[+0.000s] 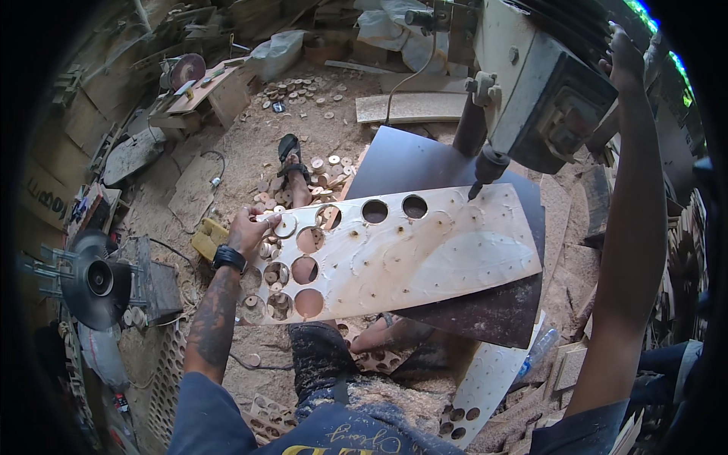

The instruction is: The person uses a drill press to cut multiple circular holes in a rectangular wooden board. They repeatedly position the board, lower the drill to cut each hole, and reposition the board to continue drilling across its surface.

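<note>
A pale plywood board [356, 262] lies tilted across the dark drill-press table [409, 163]. Round holes pierce its left part and top edge; small drilled marks and faint circles dot the rest. My left hand [254, 231] grips the board's left end, its fingertips against a loose wooden disc [285, 226] at the upper corner. Above the board's upper right, the drill chuck [491, 163] points its bit down at the surface; contact is hard to judge. My right hand [625, 59] is raised beside the drill-press head [557, 98], fingers curled; whatever they hold is hidden.
Cut discs [326, 173] litter the sawdust floor around my sandalled foot [294, 163]. A fan [95, 279] stands left, near a yellow container [212, 240]. Another holed board [493, 379] leans below the table beside a plastic bottle [537, 353]. Stacked offcuts line the right.
</note>
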A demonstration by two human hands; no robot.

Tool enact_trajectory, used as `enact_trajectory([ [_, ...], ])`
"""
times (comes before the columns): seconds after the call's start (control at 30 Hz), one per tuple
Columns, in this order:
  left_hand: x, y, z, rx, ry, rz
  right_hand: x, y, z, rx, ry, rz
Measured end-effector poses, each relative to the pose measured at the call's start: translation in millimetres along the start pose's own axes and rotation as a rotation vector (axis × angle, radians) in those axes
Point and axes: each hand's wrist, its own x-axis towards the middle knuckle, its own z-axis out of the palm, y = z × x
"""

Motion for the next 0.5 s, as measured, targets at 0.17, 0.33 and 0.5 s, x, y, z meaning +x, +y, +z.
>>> enact_trajectory([
  [0.17, -5, 6, -7, 0.079, -0.099, -0.01, 3, 2, 3, 0.009, 0.012, 0.01],
  [0.33, -8, 37, -9, 0.261, -0.324, 0.218, 5, 7, 2, 0.052, 0.02, 0.018],
  [0.5, -15, 50, -6, 0.38, -0.322, 0.284, 1, 0, 3, -0.015, 0.05, -0.022],
])
